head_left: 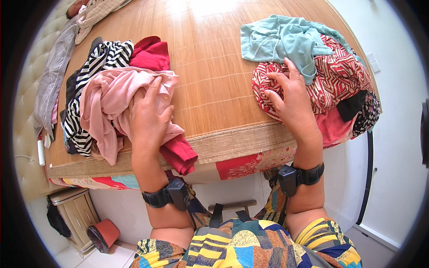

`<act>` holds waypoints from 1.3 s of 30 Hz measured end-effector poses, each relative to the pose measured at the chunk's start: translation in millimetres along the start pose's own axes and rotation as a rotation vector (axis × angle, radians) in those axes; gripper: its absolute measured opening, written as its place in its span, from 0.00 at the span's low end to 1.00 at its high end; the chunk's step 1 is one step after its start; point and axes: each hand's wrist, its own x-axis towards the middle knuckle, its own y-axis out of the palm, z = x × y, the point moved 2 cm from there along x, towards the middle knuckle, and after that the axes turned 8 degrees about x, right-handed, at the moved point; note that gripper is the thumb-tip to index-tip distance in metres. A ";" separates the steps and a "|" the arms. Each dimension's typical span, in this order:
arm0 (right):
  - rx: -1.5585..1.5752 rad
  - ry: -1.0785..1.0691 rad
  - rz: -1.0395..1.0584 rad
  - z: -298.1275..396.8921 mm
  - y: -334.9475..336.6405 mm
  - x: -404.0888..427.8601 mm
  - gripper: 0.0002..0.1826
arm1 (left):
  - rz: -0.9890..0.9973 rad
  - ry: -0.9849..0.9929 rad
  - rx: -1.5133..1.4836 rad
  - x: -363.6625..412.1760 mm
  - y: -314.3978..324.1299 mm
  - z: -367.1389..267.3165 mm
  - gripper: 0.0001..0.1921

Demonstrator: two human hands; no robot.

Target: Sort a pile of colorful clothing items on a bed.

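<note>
My left hand rests on a pink buttoned garment at the front of the left clothes pile; whether its fingers grip the cloth cannot be told. Under and behind it lie a black-and-white striped garment and a crimson garment. My right hand lies with spread fingers over a red-and-cream patterned garment in the right pile. A light teal garment lies on top at the back, touching the fingertips. A coral-pink cloth, a black cloth and a dark floral cloth show at the right edge.
Both piles lie on a bamboo mat with a woven fabric border. A tufted headboard runs along the left, with a grey embroidered cloth beside it. Below stand a small cabinet and a tilted red bin.
</note>
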 end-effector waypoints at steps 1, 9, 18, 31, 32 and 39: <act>0.001 -0.001 0.000 -2.2 0.2 -0.3 0.21 | 0.002 -0.010 -0.008 -0.1 2.5 2.9 0.35; 0.135 -0.084 0.046 -3.7 4.0 2.1 0.20 | -0.055 0.031 0.056 4.7 6.4 14.6 0.32; 0.500 -0.253 0.189 40.8 7.2 0.5 0.24 | -0.146 0.004 -0.065 9.9 6.8 18.4 0.30; 0.781 -0.158 0.319 51.6 1.4 1.7 0.20 | -0.149 -0.036 -0.188 4.2 -31.8 -12.2 0.28; 0.682 -0.061 0.132 46.1 -3.5 3.6 0.22 | -0.170 -0.075 -0.211 3.4 -35.2 -12.5 0.29; 0.203 0.088 -0.024 8.3 2.4 4.5 0.34 | -0.229 -0.225 0.158 -0.5 -41.9 6.8 0.35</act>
